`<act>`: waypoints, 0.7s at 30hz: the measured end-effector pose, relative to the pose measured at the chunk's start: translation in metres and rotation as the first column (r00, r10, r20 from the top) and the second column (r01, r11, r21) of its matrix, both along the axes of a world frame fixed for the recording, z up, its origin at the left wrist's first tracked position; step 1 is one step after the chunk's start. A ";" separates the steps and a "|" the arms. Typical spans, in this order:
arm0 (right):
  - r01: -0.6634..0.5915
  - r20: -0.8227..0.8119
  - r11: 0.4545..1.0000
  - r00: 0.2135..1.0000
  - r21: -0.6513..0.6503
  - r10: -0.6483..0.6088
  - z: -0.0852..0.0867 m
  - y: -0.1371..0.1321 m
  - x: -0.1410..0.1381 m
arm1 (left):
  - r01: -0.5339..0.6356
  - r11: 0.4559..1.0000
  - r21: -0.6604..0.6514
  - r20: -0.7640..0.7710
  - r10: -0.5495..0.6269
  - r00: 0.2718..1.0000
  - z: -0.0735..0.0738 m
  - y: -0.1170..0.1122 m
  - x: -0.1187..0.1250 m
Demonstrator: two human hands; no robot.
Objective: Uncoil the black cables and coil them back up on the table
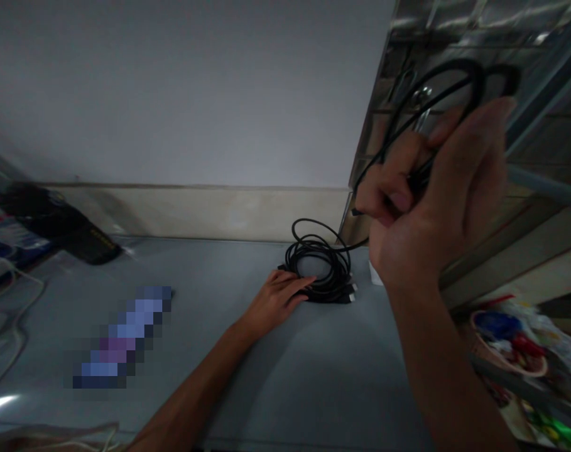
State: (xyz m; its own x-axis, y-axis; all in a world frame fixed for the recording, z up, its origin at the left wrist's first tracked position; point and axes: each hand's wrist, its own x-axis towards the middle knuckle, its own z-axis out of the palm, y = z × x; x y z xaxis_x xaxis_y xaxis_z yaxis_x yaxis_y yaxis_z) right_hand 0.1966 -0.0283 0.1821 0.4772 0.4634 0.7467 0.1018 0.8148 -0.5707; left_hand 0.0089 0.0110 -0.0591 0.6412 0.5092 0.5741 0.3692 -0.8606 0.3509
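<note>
Above the table, right hand [436, 201] pinches cable [436, 94]; left hand [276, 298] presses coil [320, 270].

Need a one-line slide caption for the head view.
Left hand rests on a coiled black cable bundle on the grey tabletop; right hand lifts a looped black cable.

It looks like a dim storage or utility corner of a home or small workshop. A plain grey surface [247, 376] meets a bare pale wall [181, 88] at twelve o'clock. At two o'clock stands a metal rack [539, 75]; at four, a bowl of colourful oddments [506, 342]. White cords [7, 314] and a dark bag [54, 223] lie at nine to ten o'clock.
</note>
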 end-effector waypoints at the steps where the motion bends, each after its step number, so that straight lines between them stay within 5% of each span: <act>1: 0.014 -0.001 1.000 1.000 -0.018 -0.014 0.000 0.000 0.000 | -0.008 1.000 0.012 0.006 0.007 1.000 0.000 0.000 0.001; 13: 0.049 0.005 0.993 0.999 -0.107 -0.048 0.001 -0.005 -0.003 | 0.067 0.993 0.094 0.005 -0.067 0.998 0.000 -0.003 -0.002; 17: -0.013 -0.017 0.998 1.000 -0.064 0.012 0.000 -0.002 -0.001 | 0.003 0.994 0.105 0.201 -0.024 0.979 0.001 -0.006 -0.005; 21: -0.065 0.037 0.997 0.997 -0.033 0.067 0.000 0.000 0.000 | -0.187 0.980 0.073 0.426 0.139 0.894 0.010 -0.004 -0.010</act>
State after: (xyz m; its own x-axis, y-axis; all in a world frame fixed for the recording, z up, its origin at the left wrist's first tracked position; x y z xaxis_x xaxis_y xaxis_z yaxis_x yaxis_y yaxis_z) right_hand 0.1967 -0.0281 0.1817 0.4164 0.5166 0.7481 0.0704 0.8021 -0.5930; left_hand -0.0009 0.0073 -0.0493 0.2442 0.5049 0.8279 0.3480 -0.8425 0.4111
